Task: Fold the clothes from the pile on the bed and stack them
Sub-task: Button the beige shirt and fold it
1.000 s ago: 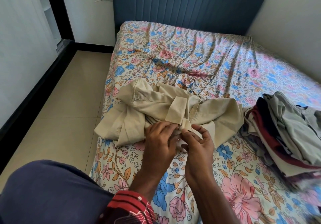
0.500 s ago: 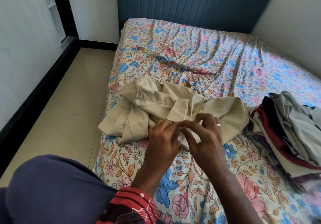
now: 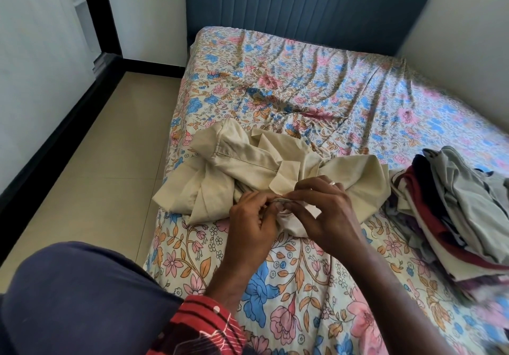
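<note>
Nearest, the left hand (image 3: 252,221) and right hand (image 3: 327,211) meet fingertip to fingertip, both pinching a small bunched edge of the beige garment (image 3: 256,167) at its near side. The garment lies crumpled just beyond the fingers on the floral bed (image 3: 316,92); a clothes pile (image 3: 451,197) sits right, the blue headboard (image 3: 303,4) farthest
</note>
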A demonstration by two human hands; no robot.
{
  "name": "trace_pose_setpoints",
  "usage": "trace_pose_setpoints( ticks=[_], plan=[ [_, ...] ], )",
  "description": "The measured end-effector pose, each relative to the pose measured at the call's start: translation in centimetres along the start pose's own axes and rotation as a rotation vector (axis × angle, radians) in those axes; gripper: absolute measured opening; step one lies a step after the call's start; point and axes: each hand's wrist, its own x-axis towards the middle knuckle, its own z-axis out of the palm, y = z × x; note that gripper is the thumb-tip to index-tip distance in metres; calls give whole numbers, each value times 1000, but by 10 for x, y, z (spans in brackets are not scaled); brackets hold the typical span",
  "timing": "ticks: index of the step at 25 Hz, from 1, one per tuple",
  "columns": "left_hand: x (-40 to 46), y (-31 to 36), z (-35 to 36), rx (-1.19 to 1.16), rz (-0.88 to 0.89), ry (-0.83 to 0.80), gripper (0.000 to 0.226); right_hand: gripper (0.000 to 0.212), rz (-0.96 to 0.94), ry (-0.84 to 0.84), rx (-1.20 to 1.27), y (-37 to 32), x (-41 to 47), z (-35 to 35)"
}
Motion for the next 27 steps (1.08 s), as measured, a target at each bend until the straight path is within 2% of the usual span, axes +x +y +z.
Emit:
trace_pose_setpoints(
  ticks=[5,8,10,13,18,20,22,24,27],
  plan=[
    [4,4,-5,-187,-184,-33,9,3,153,-107,349,1,8,-2],
    [6,12,-5,-318,-263,-68,15,4,449,-198,747,-3,5,4],
    [6,15,-5,-391,-301,-63,18,10,557,-203,930,-3,2,9],
    [5,13,-3,-494,-389,-60,17,11,577,-224,1106,-5,3,13],
    [4,9,3,-564,-500,-144,14,9,627,-360,1350,2,16,5],
    [4,7,4,-589,-532,-149,16,10,647,-380,1327,3,18,5],
    [6,5,2,-568,-534,-142,18,15,601,-341,1161,3,15,11],
    [5,7,1,-508,-508,-154,19,19,550,-275,986,1,10,14],
    [4,5,2,-359,-415,-177,14,14,582,-262,952,-1,10,9]
  ],
)
